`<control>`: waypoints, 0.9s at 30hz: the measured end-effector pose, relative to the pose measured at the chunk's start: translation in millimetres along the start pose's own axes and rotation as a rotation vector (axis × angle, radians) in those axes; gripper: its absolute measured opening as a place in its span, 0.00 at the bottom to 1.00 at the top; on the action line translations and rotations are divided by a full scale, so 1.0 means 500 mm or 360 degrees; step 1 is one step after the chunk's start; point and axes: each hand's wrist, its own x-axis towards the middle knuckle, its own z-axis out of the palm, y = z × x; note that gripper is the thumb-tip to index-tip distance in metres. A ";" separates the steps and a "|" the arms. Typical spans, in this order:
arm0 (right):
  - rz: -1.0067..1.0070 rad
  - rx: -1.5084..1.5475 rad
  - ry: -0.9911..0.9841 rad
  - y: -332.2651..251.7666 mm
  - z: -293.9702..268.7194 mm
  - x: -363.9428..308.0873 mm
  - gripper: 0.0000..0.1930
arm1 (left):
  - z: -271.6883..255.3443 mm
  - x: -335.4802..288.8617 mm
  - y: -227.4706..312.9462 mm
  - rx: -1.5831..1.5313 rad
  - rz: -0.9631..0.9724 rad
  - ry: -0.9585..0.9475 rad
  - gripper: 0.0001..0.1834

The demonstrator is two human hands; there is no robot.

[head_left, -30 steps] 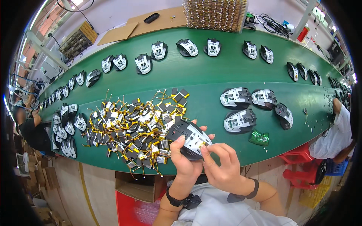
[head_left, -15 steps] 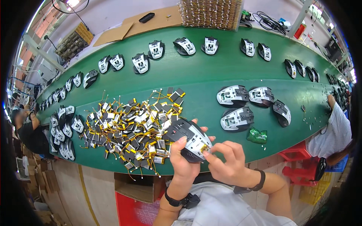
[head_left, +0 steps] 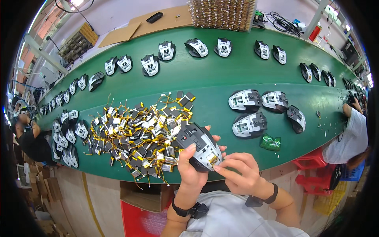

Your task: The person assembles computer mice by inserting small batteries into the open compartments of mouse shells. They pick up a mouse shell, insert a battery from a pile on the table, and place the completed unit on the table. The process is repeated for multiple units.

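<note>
My left hand [head_left: 192,168] is wrapped round a computer mouse [head_left: 203,149] with an open grey shell and black sides, held above the table's near edge. In the shell's lower right end sits a small battery [head_left: 213,159] with yellow tape. My right hand [head_left: 241,172] has thumb and forefinger pinched at the rim beside that battery; whatever lies between the fingertips is too small to make out. Just left of the mouse spreads a pile of flat batteries [head_left: 138,136] with thin wires and white connectors.
Several mice [head_left: 249,124] and a green crumpled packet [head_left: 271,142] lie to the right. More mice [head_left: 65,132] are bunched at the left, and a row [head_left: 150,65] runs along the far strip. A person [head_left: 353,134] works at the right, another [head_left: 33,138] at the left.
My right fingertips have slid off the battery to the shell's rim, uncovering more of it. The mouse stays in my left hand. Mice on the far strip have shifted slightly right.
</note>
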 end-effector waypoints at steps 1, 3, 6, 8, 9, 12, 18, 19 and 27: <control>0.0013 0.0008 0.0000 0.005 -0.009 0.007 0.21 | 0.009 0.001 -0.001 0.0008 -0.0001 -0.0027 0.38; 0.0178 0.0298 0.0041 0.017 -0.020 0.022 0.22 | 0.020 -0.006 -0.001 0.0023 0.0019 -0.0065 0.38; 0.0486 0.0398 0.0018 0.011 -0.047 0.089 0.28 | -0.003 -0.015 -0.001 0.0072 -0.0095 -0.0142 0.38; 0.0465 0.0597 -0.0251 0.032 -0.046 0.104 0.28 | 0.004 -0.019 0.004 0.0052 -0.0161 -0.0155 0.37; 0.0454 0.0692 -0.0384 0.036 -0.047 0.107 0.28 | 0.002 -0.019 0.003 0.0051 -0.0155 -0.0127 0.36; 0.0427 0.0560 -0.0371 0.028 -0.051 0.106 0.28 | 0.000 -0.019 -0.009 0.0125 -0.0069 -0.0001 0.33; 0.0780 0.1171 -0.0627 0.054 -0.068 0.099 0.36 | -0.001 -0.004 -0.016 0.0565 0.0167 -0.0107 0.39; 0.0566 0.0923 -0.0558 0.053 -0.067 0.099 0.41 | 0.019 -0.012 -0.016 0.0650 0.0266 -0.0107 0.41; 0.0849 0.0229 -0.0002 0.325 -0.257 0.185 0.32 | 0.053 -0.001 0.028 0.1158 0.0230 -0.0475 0.47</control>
